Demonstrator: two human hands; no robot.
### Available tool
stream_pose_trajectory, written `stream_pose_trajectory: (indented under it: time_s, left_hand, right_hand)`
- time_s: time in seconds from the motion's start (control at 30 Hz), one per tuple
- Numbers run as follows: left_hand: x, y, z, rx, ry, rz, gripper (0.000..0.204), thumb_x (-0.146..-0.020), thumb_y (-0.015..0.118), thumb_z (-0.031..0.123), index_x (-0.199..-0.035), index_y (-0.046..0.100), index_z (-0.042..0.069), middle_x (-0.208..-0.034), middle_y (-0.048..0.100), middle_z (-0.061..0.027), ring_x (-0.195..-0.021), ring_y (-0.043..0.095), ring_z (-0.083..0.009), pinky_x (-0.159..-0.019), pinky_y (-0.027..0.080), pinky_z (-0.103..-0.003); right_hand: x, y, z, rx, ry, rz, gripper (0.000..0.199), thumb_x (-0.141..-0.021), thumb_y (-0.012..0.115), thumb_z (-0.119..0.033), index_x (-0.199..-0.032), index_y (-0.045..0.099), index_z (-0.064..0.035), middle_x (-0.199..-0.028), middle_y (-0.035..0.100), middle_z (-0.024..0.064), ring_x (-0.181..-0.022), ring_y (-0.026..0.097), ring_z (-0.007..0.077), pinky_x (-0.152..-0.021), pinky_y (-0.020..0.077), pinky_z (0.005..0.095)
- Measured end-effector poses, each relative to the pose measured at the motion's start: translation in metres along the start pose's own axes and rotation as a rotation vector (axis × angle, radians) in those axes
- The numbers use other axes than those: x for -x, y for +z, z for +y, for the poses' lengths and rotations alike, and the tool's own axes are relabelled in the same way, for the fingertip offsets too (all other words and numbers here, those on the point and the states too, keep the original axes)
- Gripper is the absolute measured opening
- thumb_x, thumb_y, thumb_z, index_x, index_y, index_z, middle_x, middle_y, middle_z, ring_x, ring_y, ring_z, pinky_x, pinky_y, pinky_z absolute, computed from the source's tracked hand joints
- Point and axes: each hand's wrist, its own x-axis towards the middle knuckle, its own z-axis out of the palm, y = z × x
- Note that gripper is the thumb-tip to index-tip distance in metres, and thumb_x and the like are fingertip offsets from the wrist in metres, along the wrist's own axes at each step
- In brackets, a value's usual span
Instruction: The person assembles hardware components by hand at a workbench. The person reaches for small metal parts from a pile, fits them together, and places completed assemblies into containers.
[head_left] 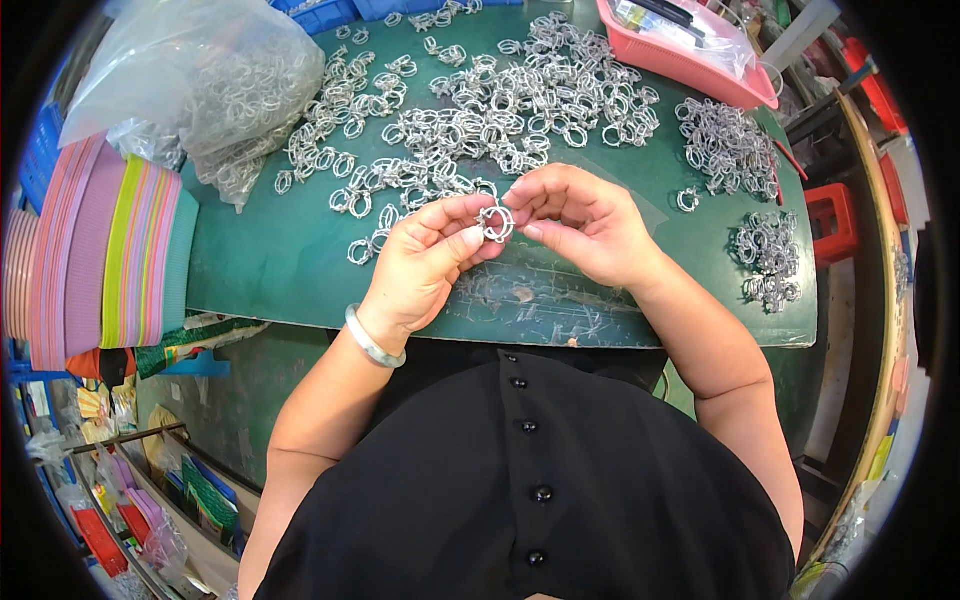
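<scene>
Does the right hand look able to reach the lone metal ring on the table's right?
Likely yes: the right hand is close, and nothing bulky stands between it and the lone metal ring.

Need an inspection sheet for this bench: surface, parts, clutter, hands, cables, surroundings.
Surface: green table, scuffed near the front edge.
Job's things: one silver ring held up; large heap of rings toward the far side, smaller heaps at right; plastic bag of rings at left.
Clutter: pink basket of mixed items, far right.
Hands: left hand pinches the silver ring; right hand has fingertips close beside it, contact unclear.
Cables: nothing clearly seen.
Surroundings: stacked coloured containers left, red stool right.
</scene>
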Motion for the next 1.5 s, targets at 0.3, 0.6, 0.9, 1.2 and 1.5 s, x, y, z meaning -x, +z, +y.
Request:
stream_pose_trajectory:
  time_s: [0.3,0.6,0.9,1.2,1.5]
  left_hand:
    - [0.005,-0.007,0.005,0.065,-0.024,0.009,0.026,-0.086,0.05,0.001,-0.112,0.052,0.002,-0.111,0.057,-0.0158,-0.1,0.058,-0.0221,-0.088,0.047,-0.031]
    - [0.007,-0.012,0.003,0.003,0.057,-0.034,0.025,-0.086,0.051,0.0,-0.111,0.052,0.002,-0.113,0.055,-0.0149,-0.103,0.056,-0.0224,-0.09,0.045,-0.031]
    - [0.005,0.007,-0.009,-0.375,0.247,0.024,0.038,-0.082,0.051,-0.008,-0.119,0.047,-0.002,-0.114,0.053,-0.0101,-0.103,0.053,-0.016,-0.088,0.043,-0.028]
    - [0.008,-0.001,0.001,-0.637,0.355,0.049,0.029,-0.084,0.051,-0.004,-0.113,0.051,-0.003,-0.118,0.049,-0.0121,-0.099,0.055,-0.0178,-0.085,0.046,-0.029]
    - [0.011,-0.006,0.001,-0.744,0.428,0.11,0.02,-0.081,0.056,-0.005,-0.1,0.058,-0.004,-0.109,0.053,-0.0116,-0.086,0.056,-0.0113,-0.067,0.047,-0.02]
  right_hand:
    - [-0.004,-0.009,0.013,0.632,-0.008,0.064,0.021,-0.075,0.059,0.002,-0.095,0.057,-0.0022,-0.092,0.057,0.0087,-0.083,0.059,0.0187,-0.07,0.0472,0.0281]
    - [-0.008,-0.004,0.013,0.872,-0.162,-0.002,0.018,-0.073,0.062,-0.004,-0.091,0.057,-0.004,-0.091,0.056,0.0103,-0.082,0.057,0.0282,-0.069,0.0467,0.0331]
    - [-0.006,0.006,0.002,0.523,-0.166,-0.043,0.021,-0.074,0.064,-0.006,-0.095,0.058,-0.0032,-0.085,0.06,0.0093,-0.069,0.059,0.019,-0.06,0.0469,0.0274]
    - [-0.011,-0.139,-0.054,1.414,0.113,0.619,0.018,-0.078,0.054,-0.013,-0.091,0.063,-0.0051,-0.081,0.063,0.0136,-0.077,0.061,0.0258,-0.07,0.0478,0.0349]
    - [0.003,-0.184,-0.07,1.999,0.566,0.608,0.018,-0.077,0.053,-0.01,-0.091,0.065,-0.01,-0.096,0.059,0.0108,-0.098,0.053,0.0307,-0.085,0.0422,0.0386]
